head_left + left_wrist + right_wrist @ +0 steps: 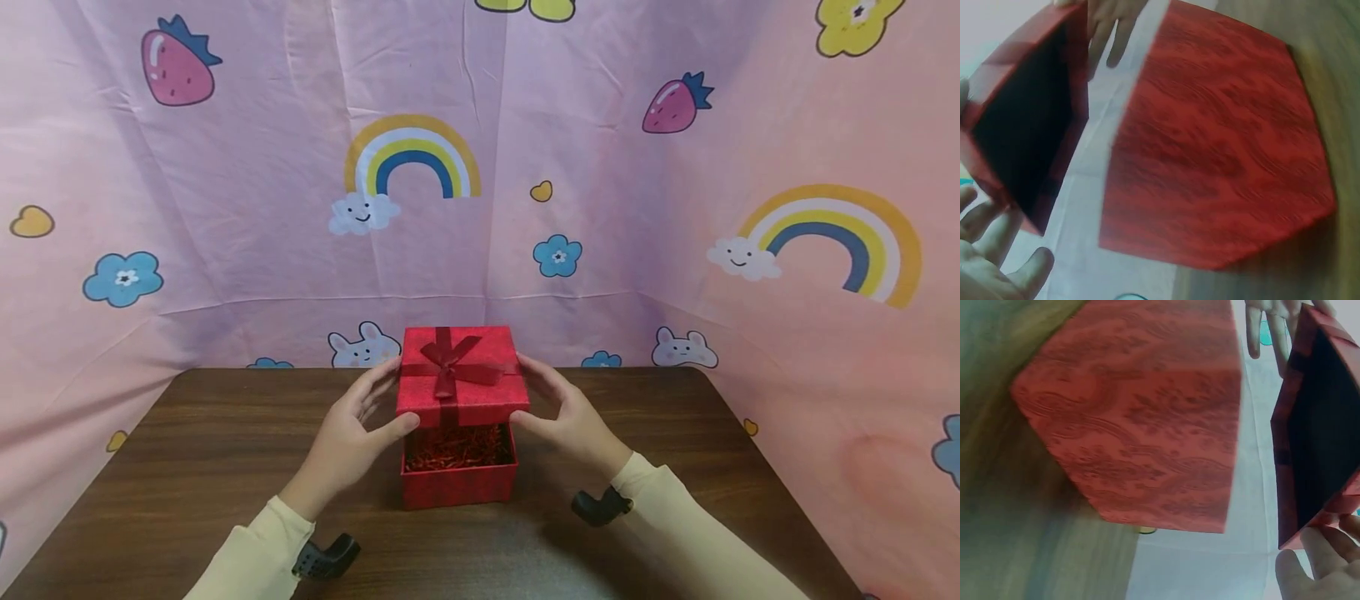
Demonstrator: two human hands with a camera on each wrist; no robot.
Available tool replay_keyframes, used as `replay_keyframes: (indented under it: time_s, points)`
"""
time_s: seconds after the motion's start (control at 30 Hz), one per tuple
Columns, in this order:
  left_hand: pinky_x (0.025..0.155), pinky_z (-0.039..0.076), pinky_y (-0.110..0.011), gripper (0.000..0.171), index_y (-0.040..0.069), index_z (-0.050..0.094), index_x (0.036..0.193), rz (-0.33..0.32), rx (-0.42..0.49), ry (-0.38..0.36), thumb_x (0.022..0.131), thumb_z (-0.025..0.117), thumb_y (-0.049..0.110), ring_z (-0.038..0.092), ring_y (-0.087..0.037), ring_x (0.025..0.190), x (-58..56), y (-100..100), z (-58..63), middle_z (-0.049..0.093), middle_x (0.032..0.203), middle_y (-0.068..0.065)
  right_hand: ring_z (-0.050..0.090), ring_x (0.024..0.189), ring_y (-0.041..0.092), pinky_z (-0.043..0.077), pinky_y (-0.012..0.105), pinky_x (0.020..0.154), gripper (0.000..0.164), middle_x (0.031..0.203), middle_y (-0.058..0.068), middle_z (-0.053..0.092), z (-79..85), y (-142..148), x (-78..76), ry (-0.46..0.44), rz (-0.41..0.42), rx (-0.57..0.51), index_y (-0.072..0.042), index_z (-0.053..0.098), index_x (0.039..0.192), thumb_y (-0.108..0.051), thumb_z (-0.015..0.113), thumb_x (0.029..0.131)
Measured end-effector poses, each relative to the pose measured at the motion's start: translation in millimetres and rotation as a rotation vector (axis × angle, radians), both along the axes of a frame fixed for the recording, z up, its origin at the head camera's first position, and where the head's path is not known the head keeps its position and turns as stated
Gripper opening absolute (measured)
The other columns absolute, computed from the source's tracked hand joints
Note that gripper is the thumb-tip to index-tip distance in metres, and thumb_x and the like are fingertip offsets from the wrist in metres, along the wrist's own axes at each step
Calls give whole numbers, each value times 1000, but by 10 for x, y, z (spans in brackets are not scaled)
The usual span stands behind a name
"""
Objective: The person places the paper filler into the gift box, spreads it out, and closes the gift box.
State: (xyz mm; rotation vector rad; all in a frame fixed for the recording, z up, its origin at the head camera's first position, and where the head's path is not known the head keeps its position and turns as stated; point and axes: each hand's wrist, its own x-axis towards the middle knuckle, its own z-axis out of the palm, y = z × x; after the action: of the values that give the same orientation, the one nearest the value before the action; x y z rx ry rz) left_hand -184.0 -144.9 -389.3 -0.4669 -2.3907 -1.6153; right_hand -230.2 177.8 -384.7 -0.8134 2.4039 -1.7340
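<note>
Both hands hold a red gift box lid (420, 392) at its opposite sides, raised above the box. A dark red ribbon bow (447, 367) is tied across its top. My left hand (343, 437) grips the left side, thumb at the near corner; my right hand (581, 425) does the same on the right. Below stands the red box base (459, 490), its open top showing red shredded paper (453, 452). In the left wrist view, a gap separates the lid's dark underside (1029, 119) from the patterned box wall (1216, 144). The lid (1325, 425) also appears tilted in the right wrist view.
The box stands on a dark brown wooden table (247, 442). A pink and lilac cloth (255, 183) printed with rainbows, strawberries and flowers hangs around the back and sides. A black wrist mount (326, 557) sits on the left cuff, another mount (602, 506) on the right.
</note>
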Motion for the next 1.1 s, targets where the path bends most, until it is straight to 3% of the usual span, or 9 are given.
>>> replay_keyframes:
  time_s: [0.27,0.47,0.77,0.93,1.1]
  points:
    - [109,46,-60,72,28,48,154,-15,-68,-8,91,81,32,53,-27,137,103,-83,-211,53,153,2,36,150,20,26,69,118,82,160,-8,43,-223,28,108,-9,19,-7,-29,40,158,-26,83,89]
    - [110,45,-59,73,23,48,153,-67,-83,7,89,83,28,52,-24,138,137,-116,-345,52,153,2,36,151,20,18,71,120,83,161,-6,43,-412,39,138,-45,23,-30,-27,42,157,-21,86,87]
    - [110,48,-50,67,24,52,149,-97,-76,-16,89,83,27,54,-20,135,131,-149,-451,48,155,5,38,150,21,28,66,119,84,160,-7,44,-517,28,109,-27,17,26,-29,41,157,-27,86,86]
    - [109,49,-45,63,26,55,145,-99,-69,-28,89,84,27,57,-19,133,130,-159,-483,51,152,6,37,151,23,27,67,119,81,160,-5,44,-550,19,123,-80,21,4,-28,41,157,-28,84,88]
    - [106,52,-42,60,21,56,144,-119,-56,-17,91,82,23,60,-24,129,128,-167,-506,52,151,-2,40,149,26,31,66,118,80,159,-1,45,-572,24,146,-75,25,9,-25,41,157,-25,84,89]
